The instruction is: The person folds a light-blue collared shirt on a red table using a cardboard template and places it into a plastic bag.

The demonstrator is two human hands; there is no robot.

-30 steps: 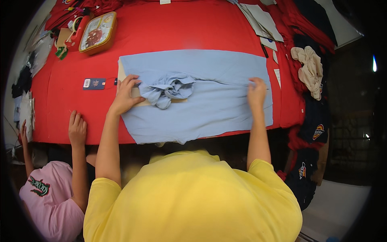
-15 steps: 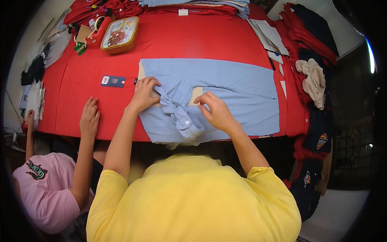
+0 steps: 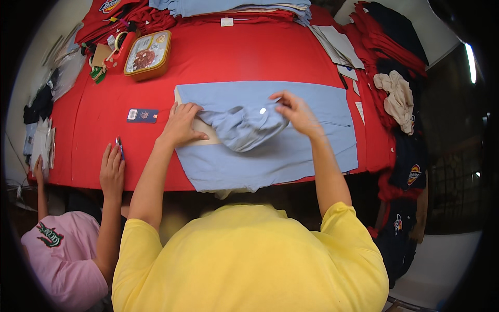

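Observation:
A light-blue shirt [image 3: 291, 151] lies spread on the red-covered table in front of me, with a flat beige board [image 3: 208, 132] showing between its layers. Across the board bunches a loose sleeve [image 3: 244, 130] with a white button near its end. My left hand [image 3: 182, 124] rests open at the shirt's left edge, its fingers by the narrow end of the sleeve and its thumb apart on the board. Slightly blurred, my right hand [image 3: 297, 113] is closed at the buttoned end of the sleeve, raised over the shirt's middle.
A dark hang tag [image 3: 142, 115] lies left of the shirt. Another person's hand [image 3: 111, 169] rests there beside a slim blue tool [image 3: 120, 148]. Farther off are a yellow-rimmed plastic tub [image 3: 148, 54], folded blue garments [image 3: 234, 6], white sheets [image 3: 338, 47] and a beige cloth [image 3: 396, 99].
My right hand has moved up and right, and the sleeve's buttoned end has swung up with it from the near edge. A slim blue tool now shows beside the other person's hand.

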